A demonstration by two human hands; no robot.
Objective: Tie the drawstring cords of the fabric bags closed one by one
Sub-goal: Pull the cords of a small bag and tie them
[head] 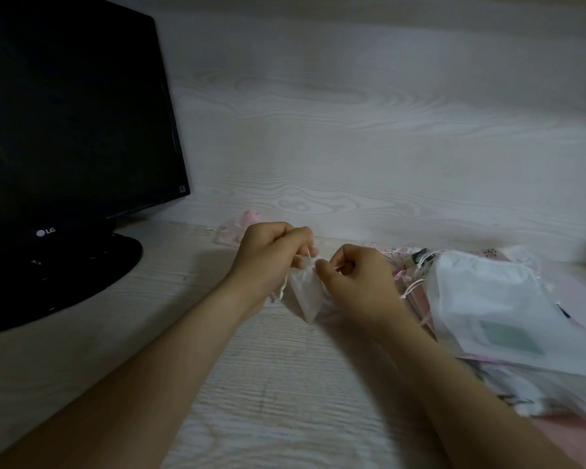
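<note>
I held a small white fabric bag (306, 292) just above the middle of the pale wood-grain desk (278, 384), its lower corner hanging down toward the surface. My left hand (271, 255) was curled closed, fingers pinched on one end of the white drawstring cord (309, 255) at the mouth of the bag, and a loose tail of cord (279, 292) dangled below that wrist. My right hand (356, 279) was closed as well, its thumb and fingers pinched on the other end of the cord right beside the left, so the two hands nearly touched over the gathered top of the bag. The blur there kept me from seeing whether a knot had formed.

Along the right edge of the desk lay a heap of other bags (508, 340), a large sheer white one (481, 299) on top with a greenish patch (511, 336) showing through it, pink cords (410, 289) trailing out toward my right wrist. Behind my left hand, near the back edge where the desk met the wall (386, 130), sat a pink pouch (241, 228). A black monitor (71, 113) stood at the back left corner on its round base (82, 275).
</note>
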